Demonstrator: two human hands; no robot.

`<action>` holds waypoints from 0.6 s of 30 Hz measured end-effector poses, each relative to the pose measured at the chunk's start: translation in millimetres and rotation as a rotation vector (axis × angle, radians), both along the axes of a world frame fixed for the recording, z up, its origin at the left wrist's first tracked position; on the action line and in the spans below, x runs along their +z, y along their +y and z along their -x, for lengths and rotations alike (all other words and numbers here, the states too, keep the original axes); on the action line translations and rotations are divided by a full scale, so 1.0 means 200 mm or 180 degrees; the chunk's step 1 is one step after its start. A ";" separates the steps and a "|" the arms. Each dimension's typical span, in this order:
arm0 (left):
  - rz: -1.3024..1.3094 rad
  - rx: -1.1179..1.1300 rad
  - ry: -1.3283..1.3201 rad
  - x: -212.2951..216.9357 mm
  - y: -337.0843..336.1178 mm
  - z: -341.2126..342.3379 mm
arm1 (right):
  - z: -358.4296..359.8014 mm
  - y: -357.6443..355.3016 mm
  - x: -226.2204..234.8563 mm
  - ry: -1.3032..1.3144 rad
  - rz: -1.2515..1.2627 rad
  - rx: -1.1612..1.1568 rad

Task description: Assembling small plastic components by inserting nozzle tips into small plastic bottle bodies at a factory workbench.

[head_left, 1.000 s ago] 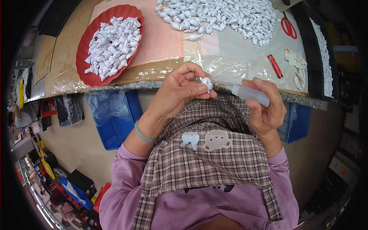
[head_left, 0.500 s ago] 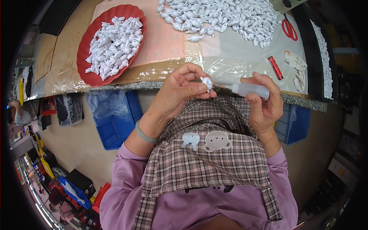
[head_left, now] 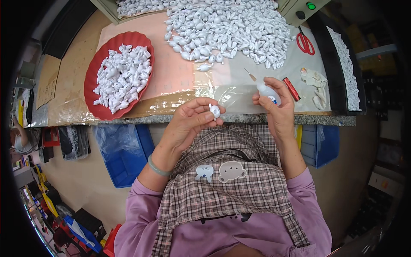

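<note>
My left hand [head_left: 195, 119] pinches a small white eared figure [head_left: 215, 112] between thumb and fingertips, just off the table's near edge. In my right hand [head_left: 278, 107] is a small translucent squeeze bottle [head_left: 269, 93], its top tilted up and away to the left. A thin needle with a brownish base [head_left: 252, 77] lines up with the bottle's top and seems fitted to it. The bottle and the figure are apart. Left of my hands, a red scalloped dish [head_left: 90, 79] holds many similar white figures [head_left: 122, 77].
A large heap of white pieces [head_left: 231, 30] covers the far table. To the right lie red-handled scissors [head_left: 305, 44], a red tube-shaped object [head_left: 291, 89], a crumpled cloth or tissue [head_left: 316, 81] and a black tray [head_left: 327, 55] of white pieces. Blue bins [head_left: 124, 169] stand below the edge.
The bottle has swung from level, with its tip close to the figure, to tilted up and away from it. My hands have moved apart. The whole view has shifted, showing more of the far table.
</note>
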State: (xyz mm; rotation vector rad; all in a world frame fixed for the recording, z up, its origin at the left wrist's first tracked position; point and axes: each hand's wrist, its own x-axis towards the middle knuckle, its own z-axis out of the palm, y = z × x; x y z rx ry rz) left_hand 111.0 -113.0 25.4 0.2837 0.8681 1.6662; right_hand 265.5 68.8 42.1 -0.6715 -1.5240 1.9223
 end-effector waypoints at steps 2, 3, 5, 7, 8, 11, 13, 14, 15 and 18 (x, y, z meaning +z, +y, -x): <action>0.0027 0.0012 -0.0080 0.00 0.00 0.00 | -0.01 0.05 -0.02 -0.0126 0.0250 0.0161; 0.0006 0.0014 -0.0092 0.00 0.00 0.00 | 0.01 0.06 -0.03 -0.0228 0.0489 0.0183; 0.0006 0.0020 -0.0090 0.00 -0.01 0.00 | 0.04 0.09 -0.05 -0.0316 0.0726 0.0232; 0.0014 0.0036 -0.0093 0.00 -0.01 0.00 | 0.09 0.11 -0.07 -0.0217 0.0382 0.0460; 0.0004 0.0034 -0.0121 0.00 -0.01 0.00 | 0.12 0.13 -0.08 -0.0208 0.0375 0.0480; -0.0028 0.0056 -0.0160 -0.02 -0.02 0.00 | 0.24 0.18 -0.07 -0.0903 -0.0287 0.0567; -0.0063 0.0050 -0.0204 -0.03 -0.03 0.01 | 0.34 0.19 -0.04 -0.1361 -0.1417 0.0515; -0.0069 0.0069 -0.0192 -0.03 -0.04 0.01 | 0.38 0.21 -0.05 -0.1346 -0.1428 0.0530; -0.0059 0.0063 -0.0191 -0.03 -0.04 0.02 | 0.43 0.23 -0.06 -0.1145 -0.2280 0.0346; -0.0092 0.0120 -0.0174 -0.03 -0.08 0.03 | 0.52 0.24 -0.09 -0.1089 -0.3357 0.0200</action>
